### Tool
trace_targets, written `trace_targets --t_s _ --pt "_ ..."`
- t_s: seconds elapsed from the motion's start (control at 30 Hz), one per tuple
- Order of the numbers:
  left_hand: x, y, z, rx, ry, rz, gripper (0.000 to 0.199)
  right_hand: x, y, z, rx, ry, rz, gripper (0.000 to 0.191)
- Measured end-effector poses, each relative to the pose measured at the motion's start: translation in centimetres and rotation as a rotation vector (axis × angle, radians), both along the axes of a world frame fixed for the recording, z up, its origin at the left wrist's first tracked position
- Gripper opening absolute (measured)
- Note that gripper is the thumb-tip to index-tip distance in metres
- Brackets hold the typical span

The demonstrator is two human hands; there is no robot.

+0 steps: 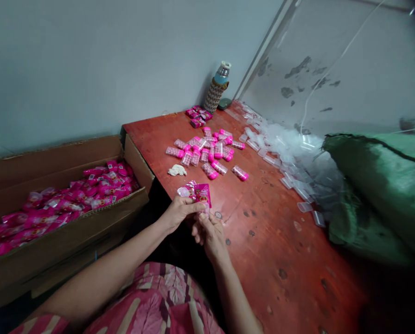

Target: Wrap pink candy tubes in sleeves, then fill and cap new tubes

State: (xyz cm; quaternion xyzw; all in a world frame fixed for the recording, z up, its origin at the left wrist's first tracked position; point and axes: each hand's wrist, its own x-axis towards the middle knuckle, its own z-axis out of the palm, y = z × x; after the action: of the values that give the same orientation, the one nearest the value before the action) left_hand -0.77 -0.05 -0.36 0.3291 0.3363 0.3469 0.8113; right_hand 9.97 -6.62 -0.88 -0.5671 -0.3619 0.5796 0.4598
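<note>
The left hand (179, 212) is pinching a pink packet (203, 191) over the counter's (263, 246) near edge, and the right hand (210, 234) is closing thumb and fingers on its lower end. Work seems partway along: many packets (96, 190) are already lying in the box (125, 205), while pink-capped tubes (219, 149) are lying loose, apparently still unpacked, and clear pieces (290, 148) are heaping beside the sack (384, 176).
</note>
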Motion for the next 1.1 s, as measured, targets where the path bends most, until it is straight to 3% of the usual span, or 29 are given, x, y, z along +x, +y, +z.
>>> trace_targets --t_s 0.1,0.23,0.43,0.5,0.6,0.67,0.73,0.83,0.9,1.0,1.1 --pt "0.0 -0.1 -0.2 0.006 -0.025 -0.025 0.026 -0.2 0.0 0.0 0.047 0.037 -0.031 0.029" --pt "0.0 -0.4 -0.6 -0.072 -0.085 0.137 0.025 -0.4 -0.3 0.0 0.089 0.115 -0.017 0.025" --pt "0.0 -1.6 -0.2 -0.059 -0.143 0.072 0.027 -0.4 0.4 0.2 0.091 0.139 -0.067 0.024" --pt "-0.9 -1.3 0.4 -0.033 -0.131 0.237 0.024 -0.4 0.7 0.3 0.082 0.134 -0.054 0.023" --pt "-3.2 0.0 1.0 0.071 -0.110 0.605 0.028 -0.1 0.8 0.3 0.063 0.115 -0.076 0.025" --pt "-4.5 1.0 0.7 0.213 0.001 0.723 0.040 0.2 0.8 0.2 0.054 0.096 -0.110 0.025" --pt "-5.0 1.9 0.0 0.458 0.276 0.647 0.043 0.5 0.9 0.1 0.045 0.072 -0.133 0.025" --pt "-4.0 2.7 -1.7 0.920 0.753 0.346 0.038 0.4 0.9 0.2 0.046 0.019 -0.100 0.025" --pt "-3.0 3.0 -2.7 1.128 0.962 0.191 0.032 0.3 0.8 0.3 0.052 -0.027 -0.062 0.024" --pt "-2.0 3.5 -3.9 1.229 1.112 0.132 0.024 0.2 0.5 0.4 0.049 -0.079 -0.033 0.023" --pt "-1.7 4.2 -4.7 1.220 1.106 0.197 0.021 0.7 0.9 0.3 0.045 -0.129 -0.001 0.024"
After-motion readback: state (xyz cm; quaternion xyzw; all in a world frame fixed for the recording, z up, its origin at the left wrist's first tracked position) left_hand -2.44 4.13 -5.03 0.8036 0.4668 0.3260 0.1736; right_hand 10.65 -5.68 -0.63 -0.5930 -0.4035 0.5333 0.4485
